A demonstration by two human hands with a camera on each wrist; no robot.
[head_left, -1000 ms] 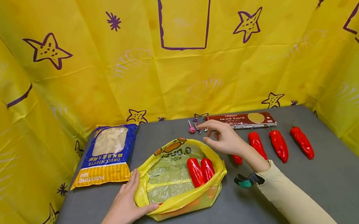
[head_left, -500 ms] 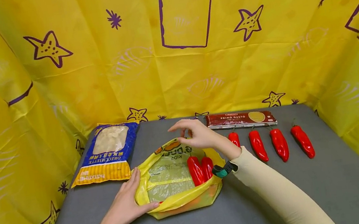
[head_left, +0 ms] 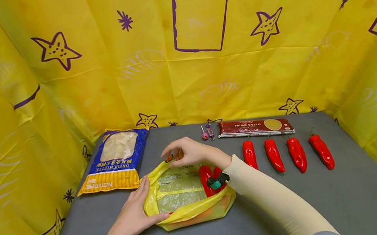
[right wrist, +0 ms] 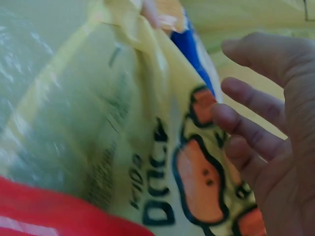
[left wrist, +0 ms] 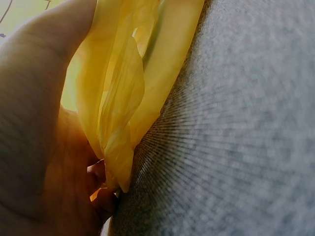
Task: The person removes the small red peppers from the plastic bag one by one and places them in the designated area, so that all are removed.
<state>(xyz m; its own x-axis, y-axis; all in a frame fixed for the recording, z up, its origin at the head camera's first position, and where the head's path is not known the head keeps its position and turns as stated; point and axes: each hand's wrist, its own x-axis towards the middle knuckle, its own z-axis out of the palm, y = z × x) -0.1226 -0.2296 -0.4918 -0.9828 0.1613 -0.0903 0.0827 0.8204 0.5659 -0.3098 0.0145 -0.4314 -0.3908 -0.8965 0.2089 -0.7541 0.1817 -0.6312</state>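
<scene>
A yellow plastic bag (head_left: 202, 209) printed with lettering and an orange duck motif lies with its mouth open on the grey tabletop. Two red peppers (head_left: 206, 180) are inside, at its right end. My left hand (head_left: 134, 211) holds the bag's left end, the thumb over the front rim and the other fingers along the side; the left wrist view shows fingertips against the yellow plastic (left wrist: 118, 123). My right hand (head_left: 191, 151) is at the back rim beside the duck print (right wrist: 199, 182). Its fingers are loosely bent, and some fingertips touch or nearly touch the plastic.
Left of the bag lies a blue and yellow orecchiette pasta packet (head_left: 114, 159). Behind are a lollipop (head_left: 204, 134), a wrapped candy (head_left: 210, 131) and a brown Primo Gusto packet (head_left: 256, 127). Several red peppers (head_left: 297, 155) form a row at right. Yellow patterned cloth (head_left: 154, 86) surrounds the table.
My right hand has moved left from near the candies to the bag's back rim, uncovering the lollipop and candy. My left hand has stayed at the bag's left end.
</scene>
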